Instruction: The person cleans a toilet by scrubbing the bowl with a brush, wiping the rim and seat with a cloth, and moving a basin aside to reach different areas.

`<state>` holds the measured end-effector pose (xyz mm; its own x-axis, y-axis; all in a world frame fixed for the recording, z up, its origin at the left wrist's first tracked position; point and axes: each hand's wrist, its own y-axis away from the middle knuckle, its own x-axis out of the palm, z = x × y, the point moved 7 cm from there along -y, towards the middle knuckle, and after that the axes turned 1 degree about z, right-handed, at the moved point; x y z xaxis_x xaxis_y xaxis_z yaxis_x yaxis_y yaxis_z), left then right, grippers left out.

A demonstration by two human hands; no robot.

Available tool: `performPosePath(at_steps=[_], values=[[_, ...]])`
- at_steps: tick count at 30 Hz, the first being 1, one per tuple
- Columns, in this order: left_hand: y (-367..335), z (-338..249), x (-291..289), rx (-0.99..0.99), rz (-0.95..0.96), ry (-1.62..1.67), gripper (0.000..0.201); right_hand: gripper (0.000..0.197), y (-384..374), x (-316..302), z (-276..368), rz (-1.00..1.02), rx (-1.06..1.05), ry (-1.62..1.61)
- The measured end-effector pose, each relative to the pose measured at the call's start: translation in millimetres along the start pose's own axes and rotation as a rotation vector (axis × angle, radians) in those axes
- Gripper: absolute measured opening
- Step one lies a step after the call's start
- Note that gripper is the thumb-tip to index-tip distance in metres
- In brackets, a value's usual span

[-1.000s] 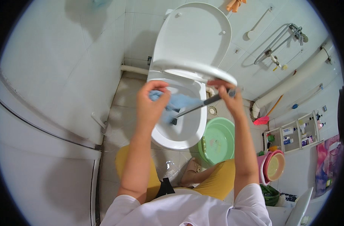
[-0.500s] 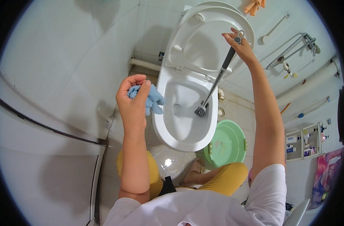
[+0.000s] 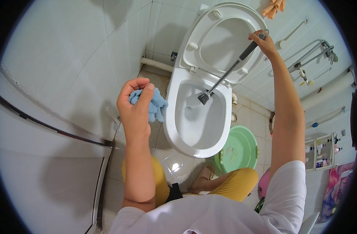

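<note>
My right hand (image 3: 263, 41) grips the top of a toilet brush's dark handle (image 3: 248, 50), in front of the raised seat and lid (image 3: 219, 43). From there the grey shaft slants down left, and the dark bristle head (image 3: 203, 97) is inside the white toilet bowl (image 3: 198, 134), near its back wall. My left hand (image 3: 134, 95) is closed around a crumpled light blue cloth (image 3: 158, 105), held in the air to the left of the bowl's rim.
A green basin (image 3: 241, 150) stands on the tiled floor right of the toilet. On the right wall are a shower tap (image 3: 303, 74), a hanging white brush (image 3: 287, 39) and a shelf of bottles (image 3: 321, 152). An orange cloth (image 3: 273, 8) hangs at the top. A white door (image 3: 49, 175) is at left.
The brush head has moved from the bowl's right side back and left toward the rear wall. My right hand has shifted right. The blue cloth stays in my left hand.
</note>
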<state>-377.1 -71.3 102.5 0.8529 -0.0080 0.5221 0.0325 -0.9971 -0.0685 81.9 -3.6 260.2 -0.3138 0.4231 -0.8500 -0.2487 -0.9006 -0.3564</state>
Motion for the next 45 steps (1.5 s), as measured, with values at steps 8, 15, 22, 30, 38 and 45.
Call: performPosePath(at_steps=[8, 15, 22, 30, 38, 45], values=[[-0.9, 1.5, -3.2, -0.004, 0.009, 0.031, 0.016, 0.047, 49.3, 14.6, 22.5, -0.175, -0.138, 0.199], [-0.2, 2.3, -1.7, -0.03, 0.006, 0.033, 0.017, 0.027, 174.0, 55.4, 15.2, 0.144, 0.124, -0.606], [4.7, 3.4, 2.7, -0.13, 0.023, 0.035, 0.02, 0.02, 243.4, 121.2, -2.1, -0.029, 0.185, -1.042], [2.7, 8.6, 16.2, -0.095, 0.047, 0.019, 0.018, 0.034, 311.0, 175.1, 3.0, -0.492, 0.169, -1.106], [12.9, 30.2, 32.5, -0.16, 0.1, 0.014, 0.021, 0.031, 365.3, 88.4, 37.1, -0.393, 0.209, -1.266], [7.5, 27.6, 10.4, -0.16, 0.08, -0.036, 0.02, 0.033, 384.9, -11.5, 117.3, -0.002, 0.076, -1.087]])
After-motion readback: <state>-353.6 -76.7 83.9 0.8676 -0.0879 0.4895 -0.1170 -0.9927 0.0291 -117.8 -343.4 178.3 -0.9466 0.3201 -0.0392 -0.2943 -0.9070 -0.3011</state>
